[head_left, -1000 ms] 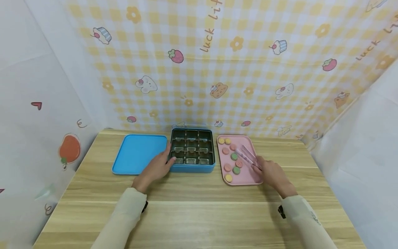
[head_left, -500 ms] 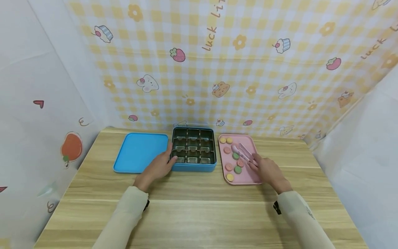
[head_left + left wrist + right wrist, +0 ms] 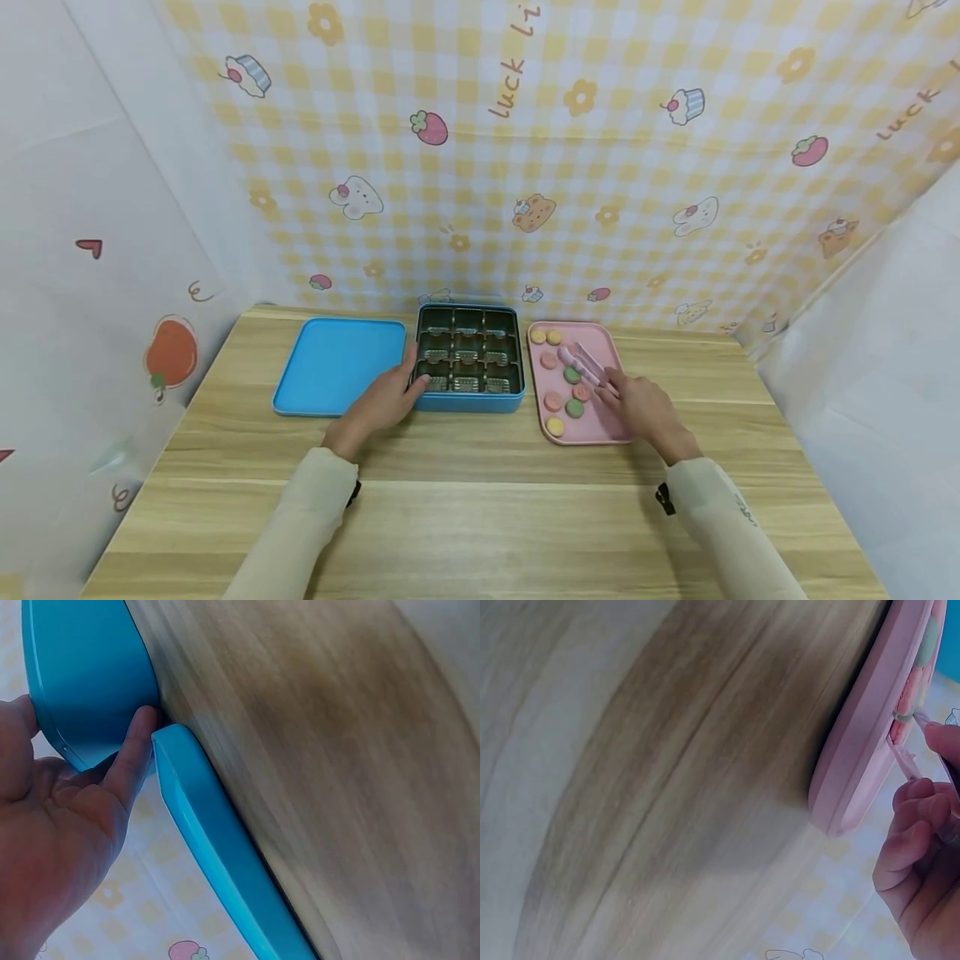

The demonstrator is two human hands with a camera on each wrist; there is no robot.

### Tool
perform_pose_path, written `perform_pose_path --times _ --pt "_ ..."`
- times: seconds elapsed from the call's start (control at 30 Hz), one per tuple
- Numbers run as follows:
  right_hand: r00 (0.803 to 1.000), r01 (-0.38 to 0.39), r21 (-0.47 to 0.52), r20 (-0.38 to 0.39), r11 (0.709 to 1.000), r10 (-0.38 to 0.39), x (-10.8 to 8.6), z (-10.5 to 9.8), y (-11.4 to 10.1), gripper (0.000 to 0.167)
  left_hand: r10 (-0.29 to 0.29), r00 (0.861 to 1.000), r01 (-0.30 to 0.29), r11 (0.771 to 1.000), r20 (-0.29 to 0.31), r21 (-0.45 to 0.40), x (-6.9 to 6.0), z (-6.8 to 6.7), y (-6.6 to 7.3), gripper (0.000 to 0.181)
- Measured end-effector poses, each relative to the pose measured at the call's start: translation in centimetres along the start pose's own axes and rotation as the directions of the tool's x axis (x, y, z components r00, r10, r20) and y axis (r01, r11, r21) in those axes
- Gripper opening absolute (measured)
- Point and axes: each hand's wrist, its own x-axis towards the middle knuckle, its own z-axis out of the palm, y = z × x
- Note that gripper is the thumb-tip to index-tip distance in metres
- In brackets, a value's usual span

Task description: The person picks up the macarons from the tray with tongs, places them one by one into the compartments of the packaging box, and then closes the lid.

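Observation:
Fingers of my left hand (image 3: 380, 403) lie along the left side of the blue box (image 3: 468, 403), with the thumb at its front left rim. The left wrist view shows the hand (image 3: 67, 832) against the box's wall (image 3: 90, 675). Inside the box is a divided insert with several compartments. My right hand (image 3: 651, 417) grips pale pink tongs (image 3: 589, 367) above the pink tray (image 3: 603, 429). Their tips are among round pink, green and yellow pieces, near a green one (image 3: 572, 375); whether they touch it, I cannot tell. In the right wrist view the hand (image 3: 922, 855) pinches the tongs (image 3: 906, 761).
Left of the box, a flat blue lid (image 3: 337, 367) lies on the wooden table (image 3: 480, 533). The pink tray stands close to the box's right side. A checked, patterned cloth (image 3: 480, 167) hangs behind the table, with white sheets at both sides.
The right hand and the tongs have moved slightly left over the tray. My left hand stays at the box. The head view has shifted a little.

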Motion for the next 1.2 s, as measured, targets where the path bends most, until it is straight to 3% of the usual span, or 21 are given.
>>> perform_pose_path --times 0.37,0.57,0.77,1.03,1.2 --pt "0.997 0.039 -0.027 -0.067 0.999 -0.041 0.2 -0.3 -0.8 0.049 -0.006 1.000 0.006 1.000 0.010 0.007 0.0 0.0 0.1 0.074" --pt "0.996 0.045 0.008 -0.076 0.999 -0.045 0.9 -1.0 -2.0 0.051 -0.003 1.000 0.003 1.000 0.010 0.023 0.1 0.0 0.1 0.073" --pt "0.992 0.057 0.034 -0.111 0.998 -0.053 1.8 -1.6 -3.8 0.045 -0.006 1.000 0.006 1.000 0.013 0.029 0.0 -0.1 0.1 0.073" --pt "0.980 0.133 0.046 -0.156 0.990 -0.124 3.6 -1.9 -6.5 0.020 -0.007 1.000 0.006 0.999 0.018 0.033 0.0 -0.1 0.1 0.072" --pt "0.981 0.143 0.027 -0.135 0.989 -0.138 4.6 -1.5 -7.8 0.026 -0.001 1.000 0.001 0.999 0.015 0.042 0.0 -0.1 0.2 0.072"
